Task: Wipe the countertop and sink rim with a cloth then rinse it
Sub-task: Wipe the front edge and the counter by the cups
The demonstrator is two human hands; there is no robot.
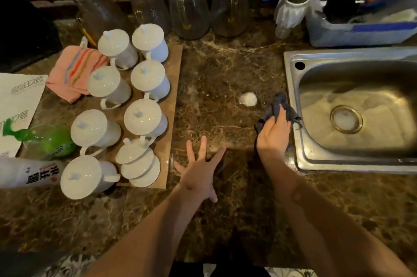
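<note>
Dark cloth under right hand, beside sink rim

The counter is glossy brown veined stone. The sink is brushed, dull-shining metal. The cloth looks soft, matt, dark.

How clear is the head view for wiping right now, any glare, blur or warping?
Head view: dim warm light; glare on the sink rim and wet countertop; right hand on the dark cloth is sharp; bottles at the back are soft; wide-angle bending at the edges.
</note>
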